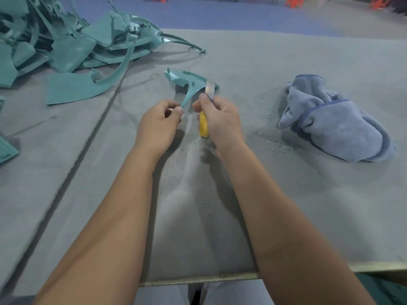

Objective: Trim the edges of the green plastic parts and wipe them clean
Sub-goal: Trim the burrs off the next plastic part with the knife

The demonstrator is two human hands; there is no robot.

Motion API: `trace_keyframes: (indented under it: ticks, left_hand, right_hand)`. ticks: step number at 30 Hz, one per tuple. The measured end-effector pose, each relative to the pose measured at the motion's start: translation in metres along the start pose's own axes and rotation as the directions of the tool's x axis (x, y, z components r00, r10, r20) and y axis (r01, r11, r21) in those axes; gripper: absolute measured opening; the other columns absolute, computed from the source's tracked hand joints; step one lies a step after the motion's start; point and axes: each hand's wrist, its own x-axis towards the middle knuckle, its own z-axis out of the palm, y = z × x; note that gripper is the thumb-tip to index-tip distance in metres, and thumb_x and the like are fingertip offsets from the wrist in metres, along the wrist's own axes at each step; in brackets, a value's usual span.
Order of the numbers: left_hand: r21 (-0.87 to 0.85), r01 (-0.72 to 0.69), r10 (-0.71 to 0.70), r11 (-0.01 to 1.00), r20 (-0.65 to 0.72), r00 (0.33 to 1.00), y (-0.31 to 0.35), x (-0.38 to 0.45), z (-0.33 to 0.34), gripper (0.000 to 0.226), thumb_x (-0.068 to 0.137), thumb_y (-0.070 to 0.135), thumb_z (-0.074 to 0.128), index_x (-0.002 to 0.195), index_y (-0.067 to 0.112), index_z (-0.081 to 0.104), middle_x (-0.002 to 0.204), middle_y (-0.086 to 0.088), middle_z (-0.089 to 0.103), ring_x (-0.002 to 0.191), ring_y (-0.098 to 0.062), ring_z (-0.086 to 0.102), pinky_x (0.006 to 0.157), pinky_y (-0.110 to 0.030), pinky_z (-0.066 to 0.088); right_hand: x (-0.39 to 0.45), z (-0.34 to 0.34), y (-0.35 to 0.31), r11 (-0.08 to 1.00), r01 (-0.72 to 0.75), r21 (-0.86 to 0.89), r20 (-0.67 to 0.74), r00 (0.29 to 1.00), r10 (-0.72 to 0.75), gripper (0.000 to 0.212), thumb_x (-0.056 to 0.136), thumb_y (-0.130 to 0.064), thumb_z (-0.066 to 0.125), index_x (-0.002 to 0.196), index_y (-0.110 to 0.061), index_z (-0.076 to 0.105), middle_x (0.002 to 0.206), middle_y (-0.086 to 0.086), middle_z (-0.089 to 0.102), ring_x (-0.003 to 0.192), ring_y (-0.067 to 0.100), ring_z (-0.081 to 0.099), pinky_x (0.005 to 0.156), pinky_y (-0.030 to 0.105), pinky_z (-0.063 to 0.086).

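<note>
A green plastic part [186,81] with small pegs is held up over the middle of the grey table. My left hand [159,124] pinches its narrow lower tip. My right hand [219,119] grips a yellow-handled knife [203,126], and the blade [210,90] lies against the part's right edge. A crumpled blue-grey cloth [332,122] lies on the table to the right, apart from both hands.
A heap of green plastic parts [66,42] fills the far left, and another green piece [7,148] shows at the left edge. Fine green shavings [271,133] are scattered by the cloth. A dark seam [88,142] crosses the table [286,205]; its front edge runs near my lap.
</note>
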Motion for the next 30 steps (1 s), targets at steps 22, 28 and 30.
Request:
trace_keyframes:
  ticks: [22,28,30]
  left_hand:
    - [0.03,0.027,-0.028,0.999,0.046,0.999,0.004,-0.002,-0.006,0.037,0.1,0.033,0.038,0.08,0.018,0.065,0.091,-0.011,0.062,0.087,-0.025,0.057,0.069,-0.032,0.043]
    - [-0.205,0.084,-0.099,0.975,-0.062,0.993,0.006,-0.002,-0.006,0.027,0.1,0.034,0.04,0.091,0.016,0.058,0.061,0.0,0.053,0.043,-0.005,0.046,0.042,-0.015,0.037]
    - [-0.327,0.143,-0.169,0.934,-0.052,0.984,0.008,-0.002,-0.005,0.026,0.101,0.037,0.039,0.091,0.019,0.054,0.062,0.001,0.048,0.042,-0.003,0.043,0.04,-0.015,0.033]
  right_hand:
    - [0.007,-0.019,-0.009,0.891,-0.275,0.361,0.201,0.956,0.214,0.049,0.101,-0.049,0.028,0.088,-0.016,0.061,0.048,0.0,0.039,0.039,0.013,0.03,0.043,0.022,0.025]
    - [0.006,-0.014,-0.008,0.946,-0.242,0.218,0.262,0.948,0.182,0.026,0.092,-0.018,0.038,0.08,-0.01,0.06,0.049,-0.005,0.038,0.042,0.011,0.029,0.047,0.026,0.02]
    - [0.005,-0.012,-0.007,0.96,-0.205,0.193,0.271,0.951,0.149,0.022,0.095,-0.016,0.042,0.08,-0.013,0.059,0.055,-0.002,0.045,0.044,0.011,0.036,0.046,0.024,0.027]
